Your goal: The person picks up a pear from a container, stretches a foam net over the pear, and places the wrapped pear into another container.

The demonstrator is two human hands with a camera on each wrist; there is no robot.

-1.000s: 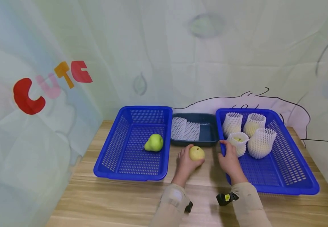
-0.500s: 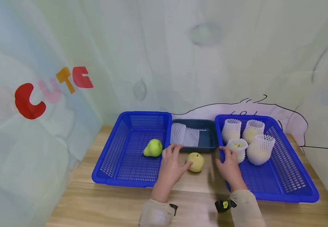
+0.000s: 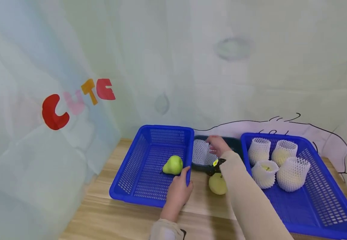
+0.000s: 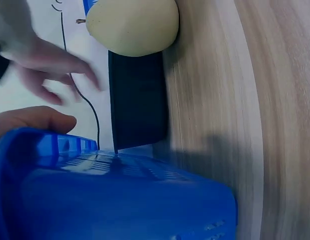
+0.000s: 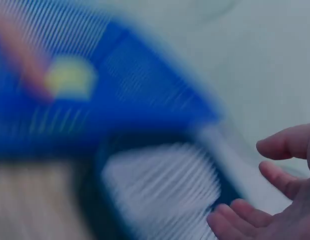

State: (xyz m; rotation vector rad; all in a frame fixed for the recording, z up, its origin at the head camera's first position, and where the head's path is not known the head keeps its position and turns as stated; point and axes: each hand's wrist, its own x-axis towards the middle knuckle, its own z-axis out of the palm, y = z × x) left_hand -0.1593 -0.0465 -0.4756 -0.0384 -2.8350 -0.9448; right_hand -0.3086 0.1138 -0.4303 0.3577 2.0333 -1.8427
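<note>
My left hand (image 3: 177, 193) grips the near right rim of the left blue basket (image 3: 125, 173), a fingertip hooked over the edge in the left wrist view. A green pear (image 3: 173, 165) lies in that basket. My right hand (image 3: 218, 145) hovers over the dark green tray (image 3: 235, 143), fingers apart and loosely bent, holding nothing in the right wrist view (image 5: 275, 195). White foam fruit nets (image 3: 201, 151) lie in the tray, just below and left of the fingers. A round pale-yellow pear (image 3: 217, 184) stands on the table, partly hidden by the right forearm.
At the right, another blue basket (image 3: 326, 186) holds several pears in white foam nets (image 3: 291, 175). The wooden table (image 3: 101, 213) ends at a printed cloth backdrop (image 3: 191, 66). The right forearm crosses between the baskets.
My left hand let go of the yellow pear and moved left to the left basket's rim. My right hand left the right basket's rim and swung over the tray. The head view shifted slightly.
</note>
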